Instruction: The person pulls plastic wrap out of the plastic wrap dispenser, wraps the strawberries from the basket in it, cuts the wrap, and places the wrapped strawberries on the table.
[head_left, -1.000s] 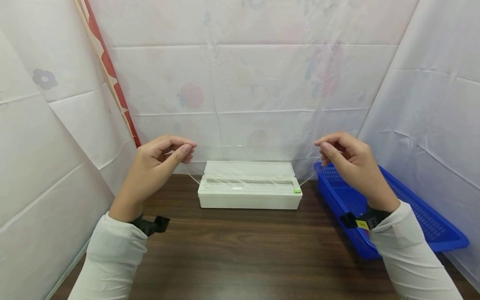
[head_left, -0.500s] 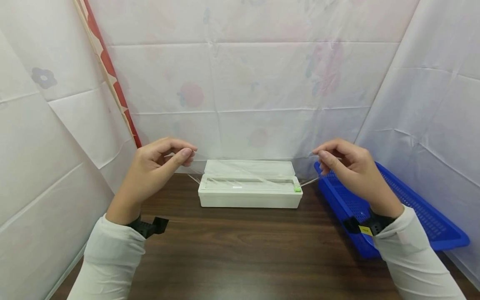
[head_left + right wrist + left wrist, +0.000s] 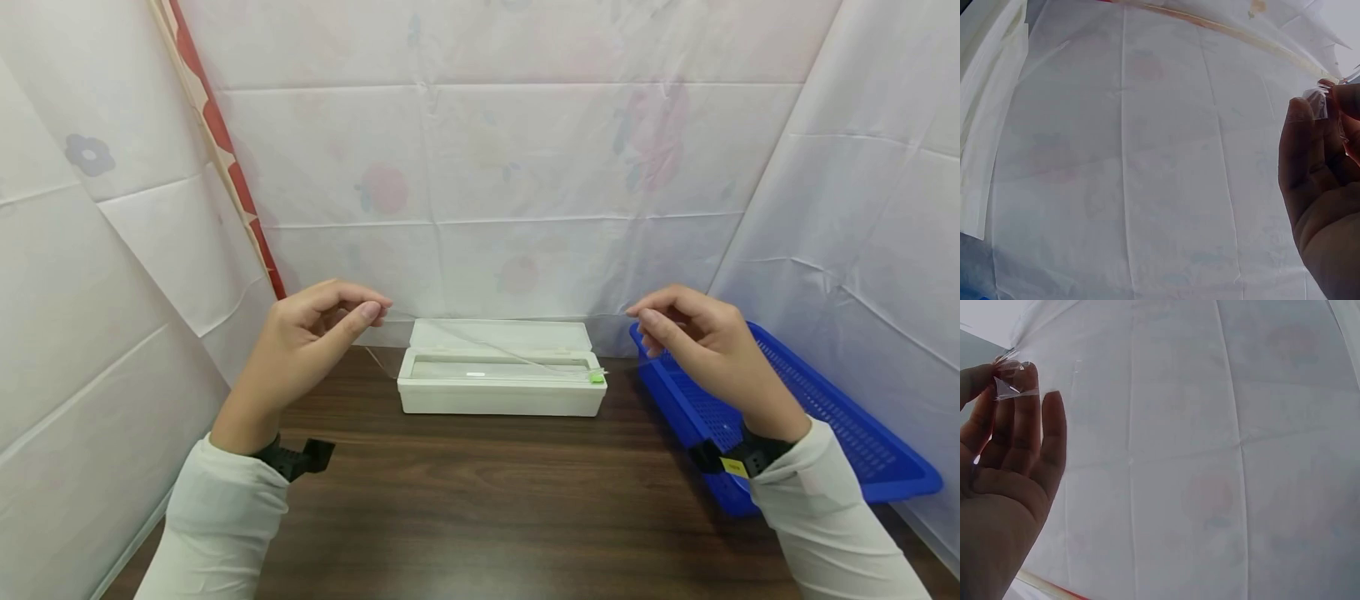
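A sheet of clear plastic wrap (image 3: 1013, 389) is so thin that most of its outline is lost in the head view. The left hand (image 3: 322, 329) pinches one corner between thumb and forefinger. Another corner is pinched by the right hand (image 3: 693, 337), as the right wrist view shows by the plastic wrap (image 3: 1316, 104) at the fingertips. Both hands are raised, apart, to either side of a white wrap dispenser (image 3: 498, 398). The dispenser's lid (image 3: 501, 335) stands up at the back. A green slide cutter (image 3: 596, 378) sits at its right end, and a faint diagonal line crosses above the box.
At the right, partly behind the right arm, lies a blue plastic basket (image 3: 847, 410). The dark wooden table (image 3: 480, 500) extends in front of the dispenser. White printed cloth (image 3: 525, 150) hangs behind and at both sides.
Both hands have come down slightly. A pale strand between the dispenser's right end and the right hand no longer shows, and the diagonal line over the dispenser has become more distinct.
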